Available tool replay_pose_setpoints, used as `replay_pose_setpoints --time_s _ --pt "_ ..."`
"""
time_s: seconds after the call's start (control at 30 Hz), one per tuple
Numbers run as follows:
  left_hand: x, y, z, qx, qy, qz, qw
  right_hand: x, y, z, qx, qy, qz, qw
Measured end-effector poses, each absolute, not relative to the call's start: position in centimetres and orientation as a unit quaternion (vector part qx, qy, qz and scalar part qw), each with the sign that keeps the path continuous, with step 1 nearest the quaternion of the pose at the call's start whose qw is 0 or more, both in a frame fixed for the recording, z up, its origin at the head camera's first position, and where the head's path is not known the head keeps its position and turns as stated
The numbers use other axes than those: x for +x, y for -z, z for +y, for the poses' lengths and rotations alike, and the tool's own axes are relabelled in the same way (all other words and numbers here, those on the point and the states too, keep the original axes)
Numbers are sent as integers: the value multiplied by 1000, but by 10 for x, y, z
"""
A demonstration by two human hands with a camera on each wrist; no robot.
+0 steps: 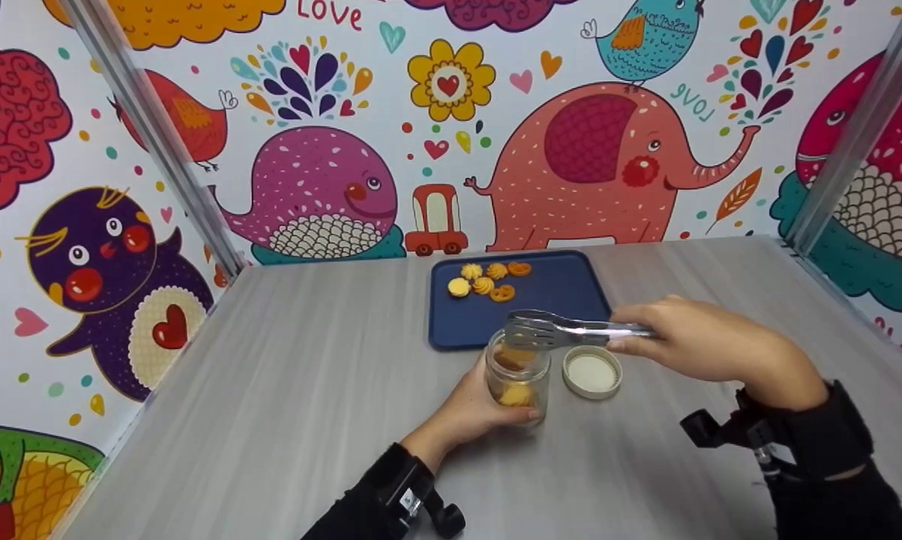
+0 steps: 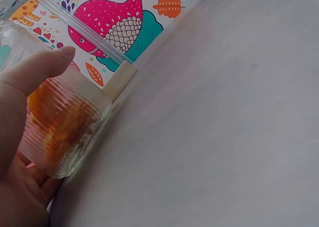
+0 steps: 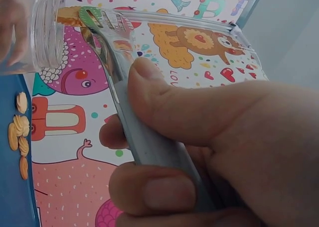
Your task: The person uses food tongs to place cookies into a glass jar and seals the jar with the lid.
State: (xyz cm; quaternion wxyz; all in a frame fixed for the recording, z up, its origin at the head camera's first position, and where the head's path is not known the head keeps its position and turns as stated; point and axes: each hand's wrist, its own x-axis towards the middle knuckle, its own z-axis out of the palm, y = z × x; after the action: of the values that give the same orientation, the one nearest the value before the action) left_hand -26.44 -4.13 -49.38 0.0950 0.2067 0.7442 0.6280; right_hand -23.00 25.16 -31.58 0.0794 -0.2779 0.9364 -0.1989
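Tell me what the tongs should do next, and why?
Perhaps the right hand should ease the tongs open a little to drop the cookie into the jar: the tips pinch it at the jar's open mouth, and the left hand holds the jar.

Place: a small enclosed booth, apparently fitted out for recording, as I see it remotely. Walls: white panels [image 1: 451, 135] printed with cartoon animals, hearts and flowers, at the back and both sides. Frame: metal posts [image 1: 154, 135] at the corners. Furniture: one grey wood-grain table [image 1: 308, 360], reaching the panels. Equipment: black wrist cameras [image 1: 702, 428] strapped to the person I observe.
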Motion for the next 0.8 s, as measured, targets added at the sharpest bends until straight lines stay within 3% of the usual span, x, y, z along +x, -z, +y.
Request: replay_pose_setpoints --time_s 0.8 --pt "-265 492 -41 220 -616 751 88 -236 317 258 -263 215 940 44"
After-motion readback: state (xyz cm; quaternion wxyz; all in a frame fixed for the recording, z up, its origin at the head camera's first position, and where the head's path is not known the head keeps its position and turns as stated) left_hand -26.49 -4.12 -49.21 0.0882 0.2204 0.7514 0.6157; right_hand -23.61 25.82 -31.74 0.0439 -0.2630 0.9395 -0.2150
